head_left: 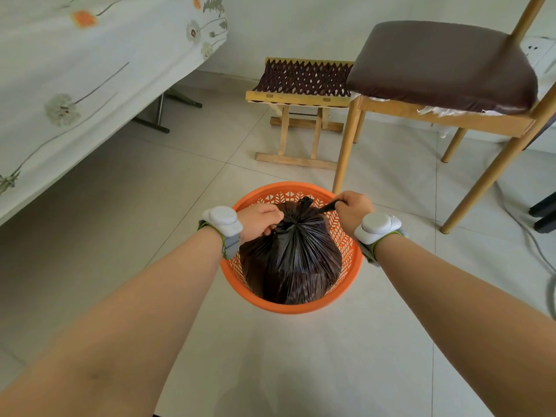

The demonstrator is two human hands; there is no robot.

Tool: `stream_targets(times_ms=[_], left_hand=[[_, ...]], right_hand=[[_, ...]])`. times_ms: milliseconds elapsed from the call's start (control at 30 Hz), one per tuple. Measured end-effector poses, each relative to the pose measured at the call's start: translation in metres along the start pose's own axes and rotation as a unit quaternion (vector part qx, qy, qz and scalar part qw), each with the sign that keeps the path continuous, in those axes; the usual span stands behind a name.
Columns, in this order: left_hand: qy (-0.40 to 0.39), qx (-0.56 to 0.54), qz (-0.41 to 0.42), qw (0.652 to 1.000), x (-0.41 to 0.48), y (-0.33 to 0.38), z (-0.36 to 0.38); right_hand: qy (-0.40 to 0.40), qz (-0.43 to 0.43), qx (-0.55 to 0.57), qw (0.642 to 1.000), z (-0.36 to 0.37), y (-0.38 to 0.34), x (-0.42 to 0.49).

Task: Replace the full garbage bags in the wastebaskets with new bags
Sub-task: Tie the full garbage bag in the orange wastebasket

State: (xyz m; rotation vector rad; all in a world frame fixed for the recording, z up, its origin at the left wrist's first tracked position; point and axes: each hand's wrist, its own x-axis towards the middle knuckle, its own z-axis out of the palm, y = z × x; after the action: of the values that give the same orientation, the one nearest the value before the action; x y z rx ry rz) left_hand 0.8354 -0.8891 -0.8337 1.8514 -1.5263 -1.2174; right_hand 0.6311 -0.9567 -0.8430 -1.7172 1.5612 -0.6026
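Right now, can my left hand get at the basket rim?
Probably yes. The left hand sits just above the basket rim, with nothing between them. It grips the neck of the bag, though, and the right hand pinches a tail of it, so the left would have to let go first.

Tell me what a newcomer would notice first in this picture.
A bright orange wastebasket stands on the floor at centre, with a gathered dark garbage bag inside. The left hand grips the bag's neck and the right hand holds a twisted end of it. Behind stands a brown-cushioned chair.
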Motion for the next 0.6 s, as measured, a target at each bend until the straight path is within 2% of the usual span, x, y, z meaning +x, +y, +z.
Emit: stream_targets(times_ms=[233, 267, 333, 400, 433, 500, 600], left_hand=[[0.006, 0.125, -0.014, 0.992, -0.003, -0.005, -0.012], [0.019, 0.106, -0.015, 0.994, -0.002, -0.002, -0.012], [0.029, -0.058, -0.017, 0.998, -0.003, 0.008, -0.011], [0.004, -0.270, -0.011, 0.963, -0.001, 0.016, -0.007], [-0.015, -0.339, -0.006, 0.941, -0.001, 0.020, -0.005], [-0.044, -0.364, 0.014, 0.930, 0.001, 0.022, 0.001], [-0.048, -0.214, 0.038, 0.975, 0.002, 0.020, 0.008]], right_hand=[[-0.043, 0.016, -0.052, 0.998, -0.002, 0.008, 0.004], [-0.040, 0.016, -0.063, 0.997, -0.004, 0.006, 0.004], [-0.032, 0.004, -0.080, 0.996, -0.011, -0.001, 0.003], [-0.022, -0.019, -0.074, 0.997, -0.019, -0.014, 0.001], [-0.013, -0.035, -0.064, 0.997, -0.022, -0.020, 0.001], [0.008, -0.070, -0.033, 0.997, -0.027, -0.032, -0.001], [0.003, -0.120, 0.013, 0.993, -0.028, -0.048, -0.006]])
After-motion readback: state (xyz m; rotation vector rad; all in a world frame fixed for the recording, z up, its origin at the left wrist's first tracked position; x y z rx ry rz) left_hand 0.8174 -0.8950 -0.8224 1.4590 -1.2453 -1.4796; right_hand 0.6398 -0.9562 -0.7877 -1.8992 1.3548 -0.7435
